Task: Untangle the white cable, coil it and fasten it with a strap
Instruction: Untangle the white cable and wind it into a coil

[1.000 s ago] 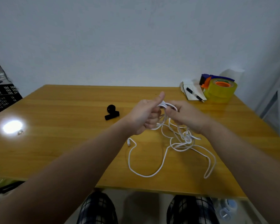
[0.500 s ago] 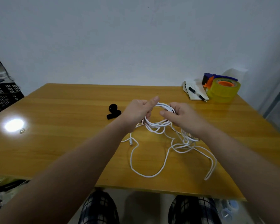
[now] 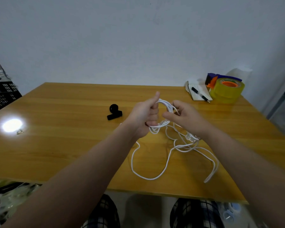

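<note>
My left hand grips a small coil of the white cable above the wooden table, thumb pointing up. Several loops arch from it over to my right hand, whose fingers curl round the strands. The rest of the cable trails loose and tangled on the table toward the near edge, with one long loop and a free end at the right. A black strap, rolled at one end, lies on the table left of my hands.
At the back right stand a yellow tape roll in an orange and blue dispenser and a notepad with a black pen. A bright light reflection and a small metal piece lie at the left. Black crates stand beyond the left edge.
Both hands have kept winding: the coil between them was reshaped and my left fingers closed round it again. The loose cable on the table has shifted slightly.
</note>
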`<control>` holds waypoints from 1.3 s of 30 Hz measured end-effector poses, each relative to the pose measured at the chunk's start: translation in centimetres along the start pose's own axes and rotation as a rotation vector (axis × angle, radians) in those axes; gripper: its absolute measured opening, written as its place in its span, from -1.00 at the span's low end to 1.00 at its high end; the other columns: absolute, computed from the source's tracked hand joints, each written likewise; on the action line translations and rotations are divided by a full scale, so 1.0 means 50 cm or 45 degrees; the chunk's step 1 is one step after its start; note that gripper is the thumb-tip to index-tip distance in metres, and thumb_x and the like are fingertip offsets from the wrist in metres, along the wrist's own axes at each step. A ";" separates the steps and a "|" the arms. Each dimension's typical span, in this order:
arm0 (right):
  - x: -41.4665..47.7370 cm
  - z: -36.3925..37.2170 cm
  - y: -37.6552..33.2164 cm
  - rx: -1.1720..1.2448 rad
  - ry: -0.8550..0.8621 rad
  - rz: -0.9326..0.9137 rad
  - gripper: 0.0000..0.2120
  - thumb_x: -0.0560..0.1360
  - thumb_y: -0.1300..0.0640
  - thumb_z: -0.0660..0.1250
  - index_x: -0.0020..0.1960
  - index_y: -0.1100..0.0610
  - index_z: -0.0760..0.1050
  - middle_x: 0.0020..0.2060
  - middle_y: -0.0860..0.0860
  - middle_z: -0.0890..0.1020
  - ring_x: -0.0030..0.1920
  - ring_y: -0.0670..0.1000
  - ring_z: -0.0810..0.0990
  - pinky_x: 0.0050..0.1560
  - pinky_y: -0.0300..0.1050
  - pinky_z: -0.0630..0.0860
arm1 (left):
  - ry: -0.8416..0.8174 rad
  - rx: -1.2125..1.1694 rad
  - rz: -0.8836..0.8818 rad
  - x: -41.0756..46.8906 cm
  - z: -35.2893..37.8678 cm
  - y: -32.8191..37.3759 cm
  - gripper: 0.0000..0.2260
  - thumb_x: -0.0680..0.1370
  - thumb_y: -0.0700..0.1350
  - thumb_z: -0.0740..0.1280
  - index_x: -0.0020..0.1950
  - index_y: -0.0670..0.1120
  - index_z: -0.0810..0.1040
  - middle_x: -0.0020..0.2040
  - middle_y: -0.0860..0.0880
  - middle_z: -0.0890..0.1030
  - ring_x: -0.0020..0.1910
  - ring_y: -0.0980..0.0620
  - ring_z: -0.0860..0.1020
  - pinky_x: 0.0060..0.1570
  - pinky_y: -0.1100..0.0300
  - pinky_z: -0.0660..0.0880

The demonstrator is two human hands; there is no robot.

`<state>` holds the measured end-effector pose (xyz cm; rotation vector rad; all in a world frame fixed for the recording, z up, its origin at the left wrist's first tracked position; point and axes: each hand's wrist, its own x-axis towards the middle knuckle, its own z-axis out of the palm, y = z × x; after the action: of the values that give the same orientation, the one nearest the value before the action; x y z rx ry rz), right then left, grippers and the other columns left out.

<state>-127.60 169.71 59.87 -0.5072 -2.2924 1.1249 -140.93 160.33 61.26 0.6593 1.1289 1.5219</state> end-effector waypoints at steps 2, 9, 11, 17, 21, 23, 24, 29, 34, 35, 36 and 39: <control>-0.003 -0.017 -0.005 0.020 -0.011 0.005 -0.73 0.45 0.06 0.37 -0.09 0.30 0.53 -0.35 0.11 0.51 -0.32 0.04 0.44 -0.26 -0.07 0.40 | 0.077 0.209 0.040 0.000 -0.019 0.004 -0.60 0.57 0.06 0.28 -0.38 0.01 0.21 -0.54 0.10 0.11 -0.61 0.16 0.07 -0.63 0.32 0.01; 0.002 -0.082 0.031 -0.534 0.059 0.125 -0.91 0.52 0.10 0.32 -0.13 0.09 0.55 -0.31 0.02 0.56 -0.26 0.03 0.52 -0.25 -0.07 0.40 | 0.550 0.118 0.157 0.019 -0.115 0.019 -0.62 0.57 -0.06 0.31 -0.38 -0.04 0.23 -0.63 0.11 0.15 -0.69 0.15 0.10 -0.64 0.40 0.05; -0.007 -0.092 0.036 -0.347 0.139 0.128 -0.90 0.53 0.10 0.31 -0.08 0.11 0.57 -0.22 0.04 0.59 -0.18 -0.02 0.53 -0.16 -0.09 0.43 | 0.683 0.083 0.163 0.020 -0.145 0.014 -0.60 0.57 -0.07 0.31 -0.41 -0.05 0.22 -0.64 0.10 0.15 -0.68 0.13 0.11 -0.63 0.38 0.06; -0.010 -0.055 0.053 -0.091 0.501 0.247 -0.81 0.59 0.11 0.21 -0.08 0.15 0.56 -0.38 -0.02 0.45 -0.36 -0.09 0.42 -0.48 -0.33 0.36 | 0.936 0.099 0.225 0.015 -0.152 -0.006 -0.65 0.55 0.00 0.33 -0.35 -0.07 0.29 -0.42 -0.04 0.20 -0.52 0.03 0.14 -0.58 0.31 0.13; -0.015 -0.021 0.121 -0.308 0.509 0.676 -0.70 0.61 0.04 0.15 -0.10 0.23 0.54 -0.32 0.08 0.53 -0.32 0.09 0.52 -0.35 -0.16 0.54 | 1.005 -0.083 0.342 0.020 -0.116 -0.002 -0.70 0.55 0.00 0.32 -0.31 -0.08 0.36 -0.44 -0.02 0.24 -0.51 0.05 0.16 -0.54 0.30 0.13; -0.012 -0.001 0.130 -0.621 0.250 0.854 -0.69 0.60 -0.02 0.15 -0.14 0.13 0.54 -0.27 0.07 0.55 -0.11 0.16 0.58 0.01 0.01 0.47 | 0.860 -0.206 0.319 0.028 -0.101 -0.010 -0.68 0.57 -0.01 0.31 -0.32 -0.07 0.33 -0.55 0.04 0.22 -0.56 0.07 0.16 -0.59 0.35 0.11; -0.010 0.008 0.122 -0.849 0.129 0.886 -0.73 0.58 -0.05 0.16 -0.15 0.06 0.52 -0.22 0.05 0.56 0.00 0.15 0.56 0.13 0.04 0.38 | 0.749 -0.219 0.309 0.030 -0.093 -0.014 -0.67 0.57 -0.02 0.30 -0.32 -0.06 0.30 -0.59 0.07 0.19 -0.61 0.10 0.14 -0.61 0.37 0.08; 0.014 0.020 0.046 -0.805 0.282 0.366 -0.64 0.55 0.18 0.21 0.35 0.07 0.39 0.28 0.06 0.47 0.30 0.06 0.41 0.31 -0.04 0.30 | 0.486 0.180 0.258 0.025 -0.064 -0.014 -0.66 0.58 0.00 0.29 -0.32 -0.05 0.26 -0.58 0.09 0.16 -0.63 0.14 0.11 -0.58 0.31 0.07; -0.004 0.052 -0.034 0.322 0.080 0.241 -0.66 0.58 -0.03 0.18 0.32 0.02 0.34 -0.04 0.00 0.65 -0.05 -0.08 0.65 0.01 -0.23 0.54 | 0.390 0.221 0.281 0.023 -0.045 -0.013 -0.68 0.58 0.01 0.29 -0.31 -0.05 0.30 -0.55 0.08 0.16 -0.62 0.15 0.11 -0.60 0.32 0.07; -0.007 0.056 -0.025 0.254 0.000 0.266 -0.68 0.56 0.00 0.22 0.28 0.06 0.36 -0.13 0.05 0.64 -0.17 -0.02 0.65 -0.08 -0.15 0.54 | 0.357 0.194 0.285 0.021 -0.044 -0.011 -0.66 0.59 0.01 0.28 -0.32 -0.05 0.26 -0.56 0.09 0.16 -0.62 0.15 0.10 -0.60 0.32 0.07; -0.009 0.058 -0.016 0.209 -0.023 0.268 -0.75 0.56 0.07 0.25 0.19 0.14 0.42 -0.26 0.09 0.59 -0.31 0.03 0.60 -0.20 -0.09 0.52 | 0.313 0.162 0.283 0.018 -0.046 -0.006 -0.64 0.59 0.02 0.27 -0.33 -0.03 0.23 -0.56 0.09 0.15 -0.62 0.15 0.09 -0.60 0.31 0.05; -0.006 0.039 0.008 0.209 0.189 0.269 -0.81 0.59 0.15 0.20 -0.12 0.13 0.55 -0.43 0.03 0.40 -0.48 -0.06 0.36 -0.46 -0.21 0.32 | 0.130 0.055 0.173 0.010 -0.051 0.008 -0.61 0.60 0.05 0.22 -0.37 -0.01 0.21 -0.55 0.09 0.12 -0.62 0.16 0.07 -0.61 0.31 0.00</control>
<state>-128.50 168.57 58.48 -0.7551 -2.0351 1.3165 -143.43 160.03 60.55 0.7064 1.2177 1.6657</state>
